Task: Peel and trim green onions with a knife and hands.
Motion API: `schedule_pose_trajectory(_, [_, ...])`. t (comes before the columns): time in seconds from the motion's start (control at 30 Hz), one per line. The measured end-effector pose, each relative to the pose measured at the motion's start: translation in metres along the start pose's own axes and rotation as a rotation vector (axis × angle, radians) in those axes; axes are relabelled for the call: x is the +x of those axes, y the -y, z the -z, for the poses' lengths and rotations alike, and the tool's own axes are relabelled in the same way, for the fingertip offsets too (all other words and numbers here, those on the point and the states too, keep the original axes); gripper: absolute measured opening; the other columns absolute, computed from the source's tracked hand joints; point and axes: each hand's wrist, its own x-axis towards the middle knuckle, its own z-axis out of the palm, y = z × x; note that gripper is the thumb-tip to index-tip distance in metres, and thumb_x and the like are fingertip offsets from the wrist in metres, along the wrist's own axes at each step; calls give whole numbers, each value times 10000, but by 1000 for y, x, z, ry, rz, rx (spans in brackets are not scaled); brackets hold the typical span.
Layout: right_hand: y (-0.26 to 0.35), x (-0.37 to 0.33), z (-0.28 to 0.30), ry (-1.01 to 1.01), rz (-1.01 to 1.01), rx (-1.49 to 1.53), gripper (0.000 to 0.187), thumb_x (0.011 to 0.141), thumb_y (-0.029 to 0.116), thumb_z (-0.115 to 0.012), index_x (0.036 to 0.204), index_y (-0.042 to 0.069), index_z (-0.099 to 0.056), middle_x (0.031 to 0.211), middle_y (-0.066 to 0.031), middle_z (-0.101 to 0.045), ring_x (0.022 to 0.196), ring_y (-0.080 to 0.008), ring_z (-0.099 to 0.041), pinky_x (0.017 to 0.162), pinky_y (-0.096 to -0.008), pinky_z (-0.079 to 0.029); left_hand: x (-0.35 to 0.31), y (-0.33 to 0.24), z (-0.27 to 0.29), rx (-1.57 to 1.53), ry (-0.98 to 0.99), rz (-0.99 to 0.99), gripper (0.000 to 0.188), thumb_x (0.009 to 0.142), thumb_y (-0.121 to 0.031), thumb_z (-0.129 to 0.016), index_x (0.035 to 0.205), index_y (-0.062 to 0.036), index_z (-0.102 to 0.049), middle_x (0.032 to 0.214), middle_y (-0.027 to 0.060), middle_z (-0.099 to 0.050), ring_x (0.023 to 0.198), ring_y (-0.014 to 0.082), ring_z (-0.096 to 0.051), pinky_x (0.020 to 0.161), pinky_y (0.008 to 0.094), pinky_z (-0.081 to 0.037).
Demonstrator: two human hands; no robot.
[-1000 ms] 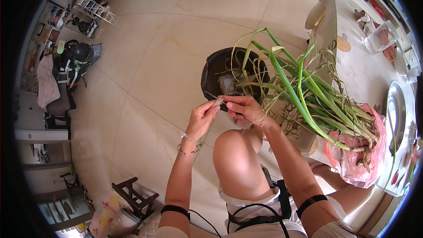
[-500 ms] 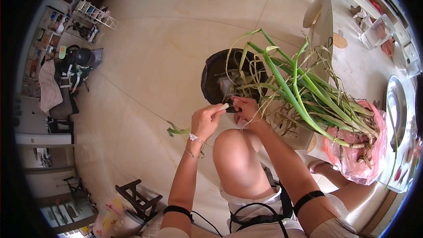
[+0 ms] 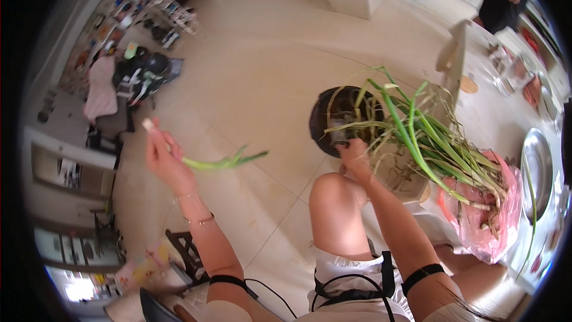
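Note:
My left hand (image 3: pixel 164 155) is raised out to the left, closed round a green onion. Its white end pokes out above the fingers, and the green leaves (image 3: pixel 229 161) trail to the right below them. My right hand (image 3: pixel 356 156) is by the near rim of a black bin (image 3: pixel 317 122), fingers curled down; whatever they hold is hidden. A large bunch of green onions (image 3: pixel 426 134) with dry, yellowed leaves hangs over the table edge, its tips reaching across the bin. Its root ends rest in a pink plastic bag (image 3: pixel 506 220) on the table.
On the table (image 3: pixel 485 119) at the right are an oval metal tray (image 3: pixel 536 170), a glass jar (image 3: pixel 515 77) and one loose green stalk (image 3: pixel 532 203). Another person (image 3: pixel 500 0) stands at the far right. A dark stool (image 3: pixel 185 250) is at the lower left.
My left hand has swung from beside the bin far to the left with the green onion. My right hand stays by the bin. The view has shifted, and the other person shows more.

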Motion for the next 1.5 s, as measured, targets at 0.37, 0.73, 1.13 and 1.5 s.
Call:
schedule_pose_trajectory(0.37, [-18, -33, 15, -237, 486, 229, 414, 841, -69, -483, 1242, -11, -567, 767, -153, -647, 540, -170, -589, 491, -315, -493, 23, -37, 140, -989, -124, -166, 337, 992, -255, -464, 1202, 4, -508, 693, -11, -357, 501, 71, -262, 424, 206, -234])
schedule_pose_trajectory(0.73, [88, -186, 164, 661, 126, 685, 313, 821, 22, -644, 1129, -30, -627, 877, -101, -704, 458, -82, -552, 398, -196, -395, -7, -54, 103, -1516, 157, 51, 397, 998, -272, -449, 1270, 12, -502, 654, -39, -276, 477, 57, -172, 407, 204, -195])
schedule_pose_trajectory(1.13, [-6, -318, 328, -887, 751, -275, 484, 704, -39, -738, 1169, 8, -611, 1220, -174, -600, 660, -132, -628, 555, -221, -489, -153, -106, -102, -1973, 402, 572, 376, 1004, -291, -433, 1236, -19, -552, 654, -36, -298, 455, 57, -191, 393, 200, -176])
schedule_pose_trajectory(1.5, [-82, -383, 359, -915, 473, -334, 543, 523, -50, -661, 1052, 71, -675, 972, -88, -632, 766, -248, -657, 616, -334, -538, -302, -166, -189, -1376, 1009, 982, 486, 1005, -327, -422, 1413, -75, -342, 1000, 70, -495, 810, 134, -499, 703, 270, -444])
